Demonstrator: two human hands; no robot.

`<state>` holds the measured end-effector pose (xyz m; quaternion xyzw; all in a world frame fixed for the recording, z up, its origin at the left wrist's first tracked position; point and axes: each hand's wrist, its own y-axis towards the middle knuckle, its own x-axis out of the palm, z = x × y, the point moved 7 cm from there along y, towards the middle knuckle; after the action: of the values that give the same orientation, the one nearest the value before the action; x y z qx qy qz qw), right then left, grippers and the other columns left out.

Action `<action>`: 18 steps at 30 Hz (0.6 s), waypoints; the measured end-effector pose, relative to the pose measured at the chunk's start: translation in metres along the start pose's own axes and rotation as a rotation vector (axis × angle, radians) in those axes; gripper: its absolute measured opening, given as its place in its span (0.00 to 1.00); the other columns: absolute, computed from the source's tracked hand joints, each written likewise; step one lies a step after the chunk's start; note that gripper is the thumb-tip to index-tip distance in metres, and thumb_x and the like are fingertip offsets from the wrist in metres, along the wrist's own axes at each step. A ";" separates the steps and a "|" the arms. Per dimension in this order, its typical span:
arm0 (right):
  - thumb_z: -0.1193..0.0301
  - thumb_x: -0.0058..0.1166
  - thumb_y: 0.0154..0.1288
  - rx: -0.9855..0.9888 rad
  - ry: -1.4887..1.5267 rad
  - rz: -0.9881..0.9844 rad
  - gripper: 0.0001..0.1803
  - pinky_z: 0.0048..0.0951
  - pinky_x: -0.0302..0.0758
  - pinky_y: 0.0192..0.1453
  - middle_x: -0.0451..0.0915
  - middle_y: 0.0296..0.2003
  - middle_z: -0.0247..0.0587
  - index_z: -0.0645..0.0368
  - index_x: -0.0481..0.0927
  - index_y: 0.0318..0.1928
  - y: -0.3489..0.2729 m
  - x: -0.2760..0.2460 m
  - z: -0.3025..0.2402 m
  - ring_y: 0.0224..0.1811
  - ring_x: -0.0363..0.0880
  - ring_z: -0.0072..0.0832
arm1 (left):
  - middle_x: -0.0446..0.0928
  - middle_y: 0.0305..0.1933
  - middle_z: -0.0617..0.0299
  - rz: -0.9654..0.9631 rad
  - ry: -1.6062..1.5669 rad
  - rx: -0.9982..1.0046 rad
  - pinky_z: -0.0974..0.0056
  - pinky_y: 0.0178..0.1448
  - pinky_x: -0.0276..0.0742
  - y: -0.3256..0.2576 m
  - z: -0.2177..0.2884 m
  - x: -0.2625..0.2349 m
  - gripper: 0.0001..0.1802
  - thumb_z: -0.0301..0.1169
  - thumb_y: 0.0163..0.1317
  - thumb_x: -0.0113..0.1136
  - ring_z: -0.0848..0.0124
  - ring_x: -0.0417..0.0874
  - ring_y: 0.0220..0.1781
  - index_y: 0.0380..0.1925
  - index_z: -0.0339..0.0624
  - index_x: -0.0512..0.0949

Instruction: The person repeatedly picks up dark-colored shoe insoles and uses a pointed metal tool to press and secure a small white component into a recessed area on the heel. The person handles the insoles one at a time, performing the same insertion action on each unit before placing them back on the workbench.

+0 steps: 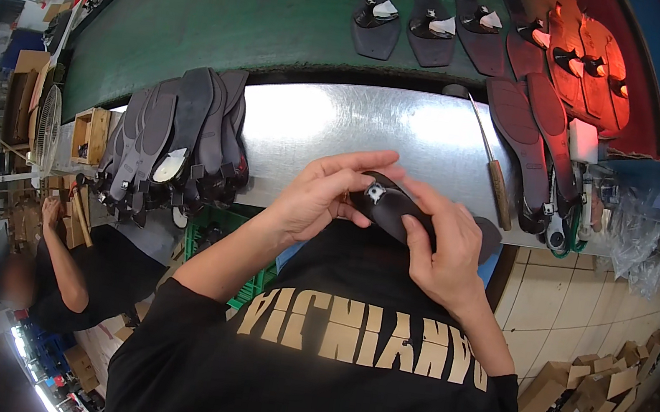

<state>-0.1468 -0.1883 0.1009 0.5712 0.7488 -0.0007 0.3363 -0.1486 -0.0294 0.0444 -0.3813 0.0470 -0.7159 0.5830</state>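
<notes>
A dark shoe sole (396, 217) is held in front of my body, just off the near edge of the metal bench. My left hand (322, 191) pinches its left end with thumb and fingers, beside a small silver-white patch. My right hand (448, 252) wraps over its right part, thumb along the near side. The sole's rounded right end shows beyond my right hand, while my fingers hide much of its middle. An awl-like tool (499, 193) with a wooden handle lies on the bench to the right of my hands.
Dark soles (157, 127) are heaped on the bench's left end; more (526, 132) lie at its right. Beyond the metal bench (300, 117), a green conveyor belt (230, 15) carries several soles under red light. A co-worker (84, 273) is at the left. Cardboard boxes (586, 394) stand lower right.
</notes>
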 end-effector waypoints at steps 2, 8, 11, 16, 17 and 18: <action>0.75 0.65 0.52 0.049 -0.009 0.010 0.12 0.32 0.68 0.30 0.80 0.28 0.38 0.57 0.79 0.39 0.000 -0.001 0.003 0.25 0.77 0.35 | 0.79 0.49 0.52 -0.008 0.073 -0.038 0.72 0.37 0.85 0.000 -0.005 -0.003 0.26 0.27 0.63 0.44 0.74 0.84 0.41 0.61 0.30 0.67; 0.75 0.65 0.53 0.053 -0.040 -0.012 0.09 0.32 0.69 0.27 0.79 0.23 0.37 0.57 0.77 0.32 -0.005 0.002 0.011 0.21 0.75 0.35 | 0.78 0.47 0.57 -0.021 0.166 -0.084 0.69 0.40 0.84 0.000 -0.014 -0.001 0.20 0.27 0.63 0.45 0.74 0.82 0.43 0.55 0.35 0.72; 0.75 0.65 0.53 0.057 -0.028 0.008 0.09 0.32 0.69 0.26 0.79 0.22 0.37 0.57 0.77 0.31 -0.006 0.004 0.012 0.20 0.74 0.35 | 0.78 0.44 0.60 -0.027 0.243 -0.043 0.70 0.38 0.82 0.001 -0.016 0.004 0.18 0.27 0.63 0.46 0.76 0.80 0.42 0.53 0.37 0.73; 0.75 0.65 0.52 0.086 -0.020 -0.003 0.08 0.32 0.69 0.25 0.78 0.21 0.37 0.57 0.77 0.30 -0.010 0.008 0.016 0.19 0.73 0.34 | 0.76 0.38 0.65 -0.028 0.379 0.024 0.73 0.32 0.78 0.002 -0.020 0.004 0.14 0.28 0.65 0.48 0.81 0.76 0.35 0.48 0.39 0.75; 0.75 0.65 0.53 0.115 -0.002 -0.012 0.08 0.32 0.69 0.25 0.78 0.21 0.37 0.57 0.77 0.30 -0.012 0.009 0.018 0.19 0.73 0.35 | 0.76 0.37 0.65 -0.015 0.410 0.016 0.73 0.31 0.77 0.002 -0.022 0.003 0.13 0.30 0.65 0.49 0.81 0.75 0.35 0.48 0.39 0.76; 0.75 0.65 0.53 0.145 0.016 -0.021 0.08 0.32 0.69 0.25 0.78 0.21 0.37 0.58 0.77 0.30 -0.013 0.011 0.019 0.19 0.74 0.35 | 0.75 0.37 0.65 -0.002 0.440 0.009 0.73 0.31 0.77 0.002 -0.025 0.001 0.13 0.31 0.66 0.50 0.81 0.75 0.34 0.47 0.39 0.76</action>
<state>-0.1497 -0.1910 0.0758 0.5863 0.7552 -0.0538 0.2881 -0.1621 -0.0405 0.0261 -0.2133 0.1694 -0.7828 0.5595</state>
